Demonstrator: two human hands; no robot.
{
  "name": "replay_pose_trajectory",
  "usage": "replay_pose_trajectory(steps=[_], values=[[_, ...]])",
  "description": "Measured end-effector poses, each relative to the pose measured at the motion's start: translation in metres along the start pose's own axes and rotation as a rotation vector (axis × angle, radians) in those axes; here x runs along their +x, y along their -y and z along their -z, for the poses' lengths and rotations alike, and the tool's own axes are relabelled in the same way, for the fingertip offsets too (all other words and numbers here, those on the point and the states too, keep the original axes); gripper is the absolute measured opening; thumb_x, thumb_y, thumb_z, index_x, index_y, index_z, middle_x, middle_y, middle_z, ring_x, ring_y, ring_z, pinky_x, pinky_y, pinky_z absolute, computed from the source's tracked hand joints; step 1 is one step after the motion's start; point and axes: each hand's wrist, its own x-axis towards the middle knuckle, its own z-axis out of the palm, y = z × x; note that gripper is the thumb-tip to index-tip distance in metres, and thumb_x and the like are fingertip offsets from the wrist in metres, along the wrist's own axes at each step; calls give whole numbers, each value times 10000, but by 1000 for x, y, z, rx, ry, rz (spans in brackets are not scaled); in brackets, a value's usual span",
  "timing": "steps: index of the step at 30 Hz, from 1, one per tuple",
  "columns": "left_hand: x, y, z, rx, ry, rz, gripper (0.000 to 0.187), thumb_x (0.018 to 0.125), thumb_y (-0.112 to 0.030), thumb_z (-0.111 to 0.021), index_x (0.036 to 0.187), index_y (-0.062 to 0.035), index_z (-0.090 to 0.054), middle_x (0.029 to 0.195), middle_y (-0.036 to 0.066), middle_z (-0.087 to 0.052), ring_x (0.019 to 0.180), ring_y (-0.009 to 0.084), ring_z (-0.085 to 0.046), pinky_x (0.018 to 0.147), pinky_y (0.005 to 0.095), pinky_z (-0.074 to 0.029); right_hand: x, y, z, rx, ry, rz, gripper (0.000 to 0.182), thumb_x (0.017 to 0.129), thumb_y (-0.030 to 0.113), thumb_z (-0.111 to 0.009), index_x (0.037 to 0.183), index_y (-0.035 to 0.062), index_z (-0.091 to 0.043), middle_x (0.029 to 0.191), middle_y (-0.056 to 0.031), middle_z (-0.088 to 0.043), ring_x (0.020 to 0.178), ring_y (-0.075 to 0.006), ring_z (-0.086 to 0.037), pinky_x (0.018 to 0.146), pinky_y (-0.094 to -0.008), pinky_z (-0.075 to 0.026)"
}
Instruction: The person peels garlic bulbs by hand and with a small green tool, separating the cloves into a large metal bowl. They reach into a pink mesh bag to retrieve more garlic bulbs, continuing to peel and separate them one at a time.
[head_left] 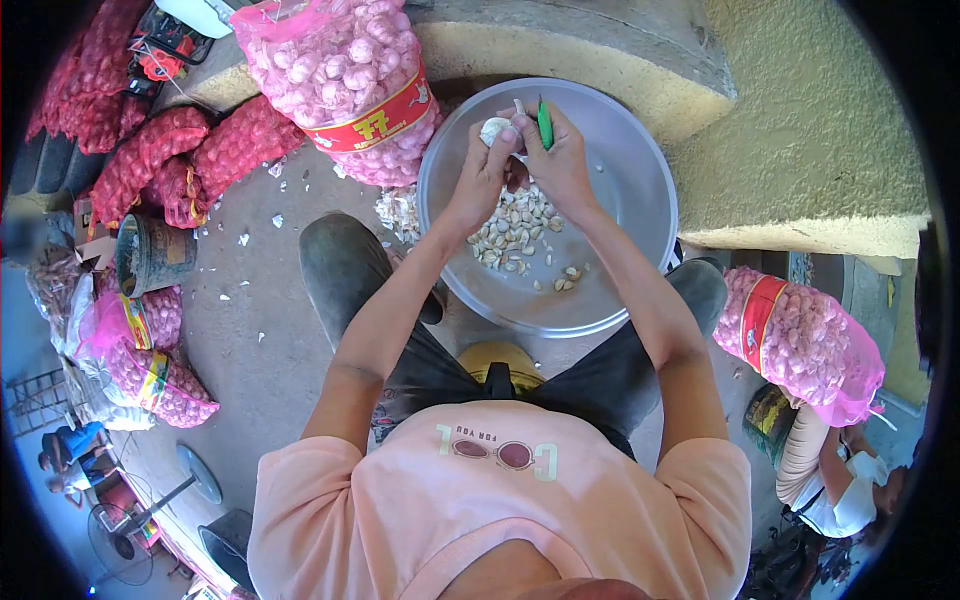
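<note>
Over a wide metal basin [630, 290], my left hand [485, 165] is closed around a white garlic bulb [495, 129]. Close beside it, my right hand [560, 160] grips a green-handled knife [544, 122], its fingers near the bulb. The two hands almost touch at the fingertips. Beneath them, loose garlic cloves [515, 225] lie spread over the basin floor, with a few browner ones [567, 279] apart toward the near side.
A large pink mesh sack of garlic [345, 80] stands left of the basin, red sacks [245, 145] beyond it. Garlic skins [397, 212] lie by the basin's left rim. Another garlic sack [800, 335] is at right, near a person [845, 480]. A concrete ledge [600, 60] runs behind.
</note>
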Motion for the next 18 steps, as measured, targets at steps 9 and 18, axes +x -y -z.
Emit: replay_pose_trajectory(steps=[9, 18], values=[[3, 14, -2, 204, -292, -184, 359, 997, -334, -432, 1230, -63, -404, 891, 35, -504, 666, 59, -467, 531, 206, -393, 18, -25, -35, 330, -184, -123, 161, 957, 162, -516, 901, 20, -564, 802, -54, -630, 627, -92, -563, 538, -269, -490], [-5, -1, 10, 287, -162, -232, 337, 985, -278, -460, 1194, -26, -380, 931, 81, -546, 693, 85, -528, 577, 237, -435, 31, -44, -1, 674, -180, -381, 205, 921, 260, -597, 859, 66, -572, 784, -52, -637, 507, -88, -491, 407, -238, -353]])
